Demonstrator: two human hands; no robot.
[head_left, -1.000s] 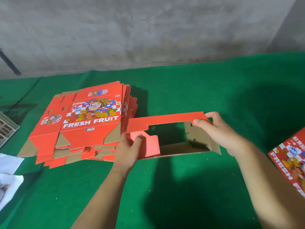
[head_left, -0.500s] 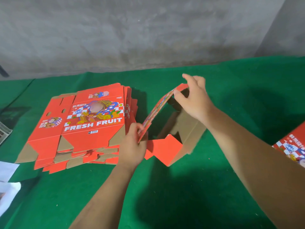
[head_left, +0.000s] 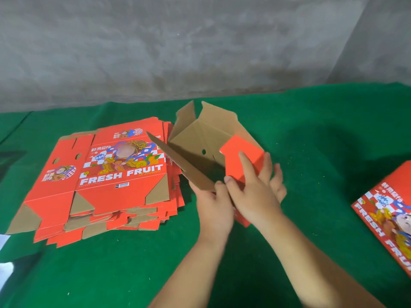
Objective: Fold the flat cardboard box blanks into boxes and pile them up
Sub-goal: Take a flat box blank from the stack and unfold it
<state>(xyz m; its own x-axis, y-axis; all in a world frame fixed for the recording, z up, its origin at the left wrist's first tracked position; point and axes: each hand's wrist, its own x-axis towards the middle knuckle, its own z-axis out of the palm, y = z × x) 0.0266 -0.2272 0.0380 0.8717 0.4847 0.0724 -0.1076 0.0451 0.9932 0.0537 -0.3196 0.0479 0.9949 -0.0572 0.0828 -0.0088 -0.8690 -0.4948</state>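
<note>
**One box half up, tall stack of blanks left**

Green felt-like cloth (head_left: 311, 134) covers the table, rough grey concrete wall (head_left: 200, 41) behind it. Landmark: the stack of flat blanks (head_left: 115, 174), red printed card reading "FRESH FRUIT", raw brown corrugated on the flap undersides, edges fanned unevenly.

Just right of the stack, touching or nearly so, is the box I'm forming (head_left: 206, 147): opened into a tube, tilted, brown inside facing me, two small punched holes in one wall, flaps splayed outward at the far end. My right hand (head_left: 255, 192) lies with fingers nearly straight on a red flap (head_left: 242, 156), pressing it inward. My left hand (head_left: 213, 207) grips the near brown flap edge, fingers partly hidden behind the right.

Far right of the stack, at the frame edge, sits a finished box (head_left: 387, 214), so at least one looks done. I judge this one mid-fold, bottom flaps not yet locked. Stack is thick, so most of the job remains. Card looks stiff, creases pre-scored.
</note>
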